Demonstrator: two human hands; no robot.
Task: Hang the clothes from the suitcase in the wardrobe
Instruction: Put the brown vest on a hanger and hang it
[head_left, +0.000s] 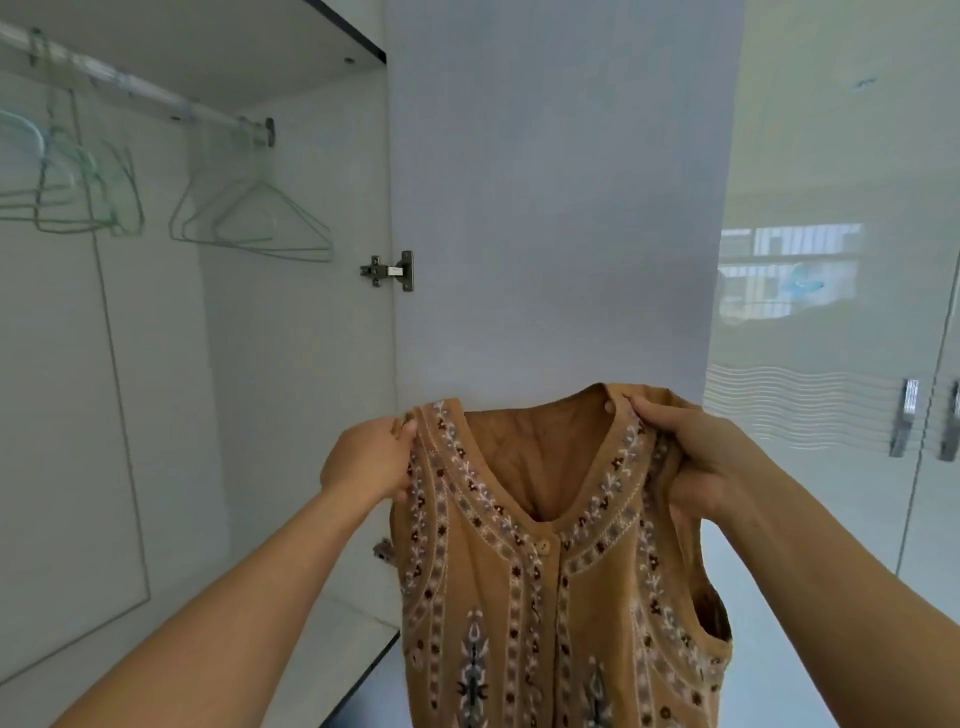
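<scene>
A tan sleeveless vest (519, 597) with embroidered floral bands hangs in the lower centre of the frame, held up by its two shoulders, front facing the camera. It is buttoned down the middle, with one pale button (544, 545) showing at the bottom of the V neckline and another at the back of the collar. The plain brown lining shows inside the neck opening, and an armhole gapes at the lower right of the garment.

The left hand (363, 460), left of centre, pinches the vest's left-in-frame shoulder, fingers curled around the fabric edge. The right hand (691, 452), right of centre, grips the other shoulder beside the collar, fingers bunched into the cloth. Both forearms reach in from the bottom corners.

Behind the vest stands an open white wardrobe door (561, 182), its inner face filling the middle of the frame, with a metal hinge (389, 270) at its left edge. To the left is the open wardrobe (249, 364) interior. A rail (135, 85) runs across the upper left, and several pale green wire hangers (249, 218) hang from it, all bare. At the right of the frame are glossy closed doors (831, 338) with metal handles (906, 418), reflecting a window
</scene>
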